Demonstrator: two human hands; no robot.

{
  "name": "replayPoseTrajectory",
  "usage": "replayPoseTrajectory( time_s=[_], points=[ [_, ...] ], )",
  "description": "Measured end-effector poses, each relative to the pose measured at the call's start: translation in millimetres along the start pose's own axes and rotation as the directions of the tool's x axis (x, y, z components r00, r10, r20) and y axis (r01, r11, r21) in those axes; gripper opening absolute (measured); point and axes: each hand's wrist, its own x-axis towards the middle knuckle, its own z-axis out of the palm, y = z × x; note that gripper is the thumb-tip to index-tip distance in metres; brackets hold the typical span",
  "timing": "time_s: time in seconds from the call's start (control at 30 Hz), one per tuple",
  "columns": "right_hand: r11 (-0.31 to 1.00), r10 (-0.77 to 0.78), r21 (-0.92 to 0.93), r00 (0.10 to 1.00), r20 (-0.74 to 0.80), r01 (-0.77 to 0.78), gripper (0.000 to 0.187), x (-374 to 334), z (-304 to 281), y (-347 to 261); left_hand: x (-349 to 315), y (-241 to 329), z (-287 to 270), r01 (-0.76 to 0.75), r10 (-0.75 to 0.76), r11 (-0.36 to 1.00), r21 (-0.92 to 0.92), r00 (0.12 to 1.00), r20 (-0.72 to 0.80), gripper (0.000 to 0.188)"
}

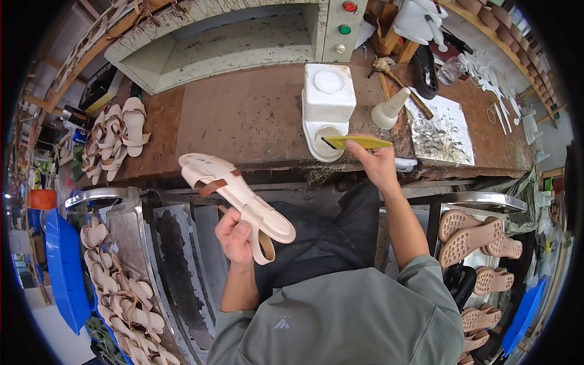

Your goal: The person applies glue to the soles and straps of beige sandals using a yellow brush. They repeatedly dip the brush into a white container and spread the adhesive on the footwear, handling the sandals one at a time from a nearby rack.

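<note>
Shirt (340,316), held sandal (242,198) (brush (368,142) beyond)

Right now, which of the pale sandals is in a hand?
The pale sandal gripped near its heel by the left hand; the other sandals lie in groups, on the bench and at the lower left.

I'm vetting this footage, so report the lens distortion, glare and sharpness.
Head view: corners black, and the wooden shelf edge at upper right bows; the metal rail at right carries bright glare; the sandal in the left hand looks fairly sharp.
</note>
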Motion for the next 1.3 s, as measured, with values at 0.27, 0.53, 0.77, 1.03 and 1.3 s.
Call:
replayPoseTrajectory(
  time_s=[0.27,0.53,0.77,1.03,1.3],
  points=[
    [0.956,-0.097,-0.273,0.993,0.061,0.11,0.014,4.6,16.7,18.2,10.8,-24.9,-4.1,0.152,-0.15,0.984,-0.089,0.988,0.033,0.031],
    [0.976,0.216,0.033,0.976,0.008,-0.216,0.015,6.8,8.1,6.1,20.7,-30.2,-0.1,0.211,-0.195,0.967,-0.145,0.974,0.115,0.032],
    [0.886,-0.198,0.418,0.979,-0.053,0.201,0.015,-19.1,36.9,-62.9,35.2,8.9,50.4,0.137,-0.114,0.988,-0.071,0.956,0.269,0.03],
    [0.766,-0.621,0.252,0.781,0.058,0.591,0.015,-27.7,66.0,-86.1,26.0,37.7,63.5,-0.027,0.018,0.999,0.016,0.905,0.425,0.025],
    [0.725,-0.655,0.288,0.755,0.008,0.626,0.016,-56.1,59.0,-90.8,10.3,50.1,74.1,-0.089,0.08,0.996,-0.001,0.895,0.438,0.026]
  ],
)
